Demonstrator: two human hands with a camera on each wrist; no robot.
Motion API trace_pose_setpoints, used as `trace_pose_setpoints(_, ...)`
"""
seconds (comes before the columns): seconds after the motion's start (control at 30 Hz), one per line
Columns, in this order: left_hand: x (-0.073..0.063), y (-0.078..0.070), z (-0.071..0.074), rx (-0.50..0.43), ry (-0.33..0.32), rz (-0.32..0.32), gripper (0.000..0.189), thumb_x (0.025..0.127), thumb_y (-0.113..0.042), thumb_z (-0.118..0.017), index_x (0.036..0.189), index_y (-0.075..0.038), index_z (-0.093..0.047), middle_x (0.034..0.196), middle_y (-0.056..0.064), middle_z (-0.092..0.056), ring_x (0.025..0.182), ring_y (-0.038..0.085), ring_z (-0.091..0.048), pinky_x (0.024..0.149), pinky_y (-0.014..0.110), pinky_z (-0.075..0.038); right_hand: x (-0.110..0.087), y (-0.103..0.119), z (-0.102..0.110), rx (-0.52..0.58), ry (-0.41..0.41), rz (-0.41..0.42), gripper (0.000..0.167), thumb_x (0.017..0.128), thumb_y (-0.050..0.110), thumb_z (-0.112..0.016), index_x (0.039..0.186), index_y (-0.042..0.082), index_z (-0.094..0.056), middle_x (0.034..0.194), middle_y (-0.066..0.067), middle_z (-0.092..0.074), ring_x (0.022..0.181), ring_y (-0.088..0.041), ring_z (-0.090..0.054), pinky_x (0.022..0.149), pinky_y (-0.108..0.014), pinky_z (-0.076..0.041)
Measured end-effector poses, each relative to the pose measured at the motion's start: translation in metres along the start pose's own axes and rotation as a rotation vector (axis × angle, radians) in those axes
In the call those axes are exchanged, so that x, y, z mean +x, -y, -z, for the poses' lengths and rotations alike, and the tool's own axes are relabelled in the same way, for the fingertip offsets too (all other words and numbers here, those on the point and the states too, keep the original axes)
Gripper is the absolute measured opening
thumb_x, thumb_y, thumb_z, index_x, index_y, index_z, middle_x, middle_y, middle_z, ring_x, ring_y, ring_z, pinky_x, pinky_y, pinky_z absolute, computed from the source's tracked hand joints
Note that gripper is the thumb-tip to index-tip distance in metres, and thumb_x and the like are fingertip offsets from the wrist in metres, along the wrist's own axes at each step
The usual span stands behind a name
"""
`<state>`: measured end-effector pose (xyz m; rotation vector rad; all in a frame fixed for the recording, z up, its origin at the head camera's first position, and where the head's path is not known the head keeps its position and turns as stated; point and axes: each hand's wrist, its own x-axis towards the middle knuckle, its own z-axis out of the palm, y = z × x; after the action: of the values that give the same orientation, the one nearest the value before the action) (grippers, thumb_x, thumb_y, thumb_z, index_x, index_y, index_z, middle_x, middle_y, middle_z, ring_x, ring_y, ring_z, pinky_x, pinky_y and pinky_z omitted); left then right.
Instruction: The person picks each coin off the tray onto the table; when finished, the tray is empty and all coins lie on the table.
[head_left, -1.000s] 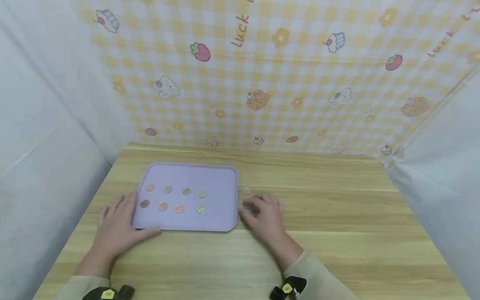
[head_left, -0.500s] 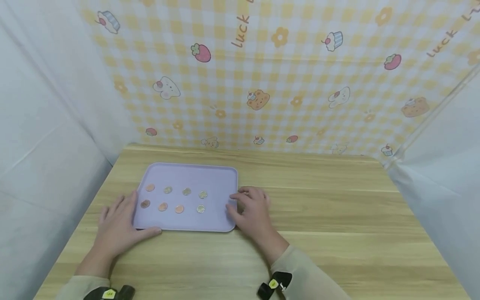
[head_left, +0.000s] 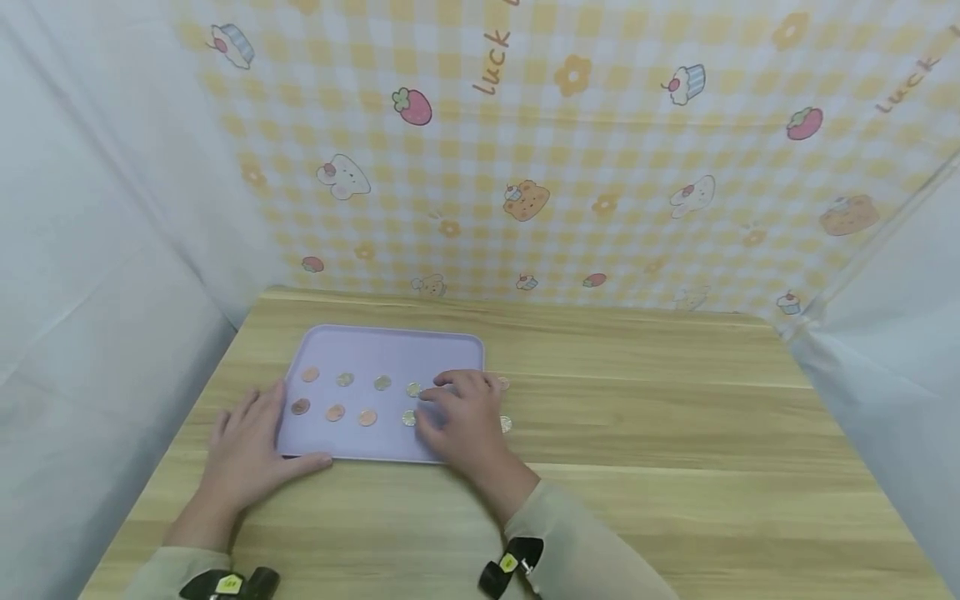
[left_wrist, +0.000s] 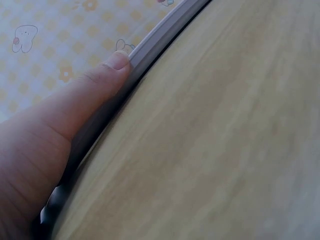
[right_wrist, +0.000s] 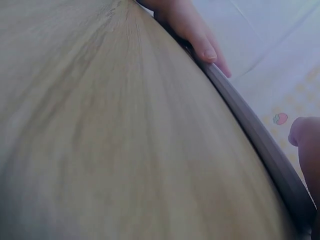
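Note:
A lilac tray (head_left: 360, 342) carries two rows of small coins: copper ones such as the nearest copper coin (head_left: 367, 417), and pale gold ones. My left hand (head_left: 243, 454) rests against the tray's left end, fingers straight along the side, thumb (left_wrist: 100, 77) on the front rim. Over the tray's right part is my right hand (head_left: 465, 421), fingers loosely bent, thumb and forefinger apart. Its fingertips are right at the upper gold coin (head_left: 413, 389) and the lower gold coin (head_left: 409, 417). No held thing shows in it.
Just right of the tray, a copper coin (head_left: 504, 383) and a gold coin (head_left: 506, 424) lie on the wooden table (head_left: 645, 417), partly behind the right hand. A checked, printed cloth (head_left: 600, 150) hangs behind the table, with white sheets at both sides.
My right hand has moved left from the gold coin on the table to over the tray's right part, leaving that coin behind. The left hand stays at the tray; the head view shifts slightly.

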<state>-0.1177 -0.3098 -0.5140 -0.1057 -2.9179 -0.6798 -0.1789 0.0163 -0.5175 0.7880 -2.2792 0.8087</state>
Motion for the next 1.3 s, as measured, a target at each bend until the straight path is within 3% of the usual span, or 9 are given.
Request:
trace_pose_setpoints(0.13, 0.0001, -0.0011, 0.0000, 0.002, -0.004, -0.003, 0.145, 0.068, -0.074, -0.089, 0.168, 0.004, -0.018, 0.161, 0.035, -0.038, 0.152, 0.062, -0.020, 0.119, 0.080, 0.002, 0.0032, 0.0033, -0.0011, -0.040, 0.062, 0.016, 0.013, 0.085, 0.027, -0.085, 0.096, 0.021, -0.085, 0.110, -0.001, -0.073, 0.110, -0.022, -0.064, 0.101, -0.053, -0.044)
trace_pose_setpoints(0.3, 0.0000, -0.0011, 0.0001, 0.006, -0.003, -0.003, 0.145, 0.068, -0.074, -0.089, 0.168, 0.004, -0.018, 0.161, 0.035, -0.038, 0.152, 0.062, -0.019, 0.119, 0.079, 0.003, 0.0033, 0.0050, -0.0001, -0.057, 0.226, -0.011, 0.020, 0.089, 0.034, -0.083, 0.106, 0.025, -0.085, 0.118, -0.001, -0.072, 0.116, -0.023, -0.062, 0.098, -0.045, -0.051)
trace_pose_setpoints(0.47, -0.0005, -0.0017, 0.0000, 0.005, 0.000, -0.001, 0.145, 0.068, -0.074, -0.089, 0.168, 0.004, -0.018, 0.162, 0.036, -0.036, 0.152, 0.062, -0.019, 0.119, 0.080, 0.003, 0.0026, 0.0054, -0.0001, -0.138, 0.361, -0.059, 0.026, 0.096, 0.041, -0.074, 0.117, 0.029, -0.084, 0.126, 0.000, -0.070, 0.122, -0.023, -0.058, 0.102, -0.043, -0.050)
trace_pose_setpoints(0.73, -0.0009, -0.0030, 0.0003, -0.001, 0.000, -0.003, 0.145, 0.069, -0.073, -0.090, 0.168, 0.004, -0.018, 0.162, 0.036, -0.036, 0.152, 0.063, -0.019, 0.119, 0.079, 0.004, 0.0048, 0.0073, 0.0032, -0.184, 0.401, -0.039, 0.022, 0.100, 0.042, -0.071, 0.119, 0.035, -0.083, 0.130, 0.000, -0.069, 0.124, -0.024, -0.056, 0.104, -0.043, -0.049)
trace_pose_setpoints(1.03, -0.0012, 0.0001, -0.0020, 0.003, 0.002, -0.014, 0.144, 0.069, -0.072, -0.090, 0.169, 0.002, -0.017, 0.161, 0.037, -0.036, 0.152, 0.062, -0.018, 0.119, 0.080, 0.003, 0.0062, 0.0073, 0.0041, -0.198, 0.518, -0.038, 0.025, 0.106, 0.046, -0.063, 0.127, 0.044, -0.078, 0.140, 0.002, -0.063, 0.129, -0.023, -0.052, 0.106, -0.044, -0.046)
trace_pose_setpoints(1.3, -0.0008, 0.0002, -0.0027, 0.008, 0.003, -0.021, 0.144, 0.070, -0.072, -0.090, 0.168, 0.003, -0.017, 0.162, 0.038, -0.035, 0.150, 0.064, -0.020, 0.118, 0.081, 0.004, 0.0086, 0.0064, 0.0068, -0.151, 0.559, -0.077, 0.019, 0.104, 0.043, -0.067, 0.119, 0.037, -0.078, 0.143, 0.001, -0.061, 0.136, -0.024, -0.049, 0.118, -0.046, -0.038)
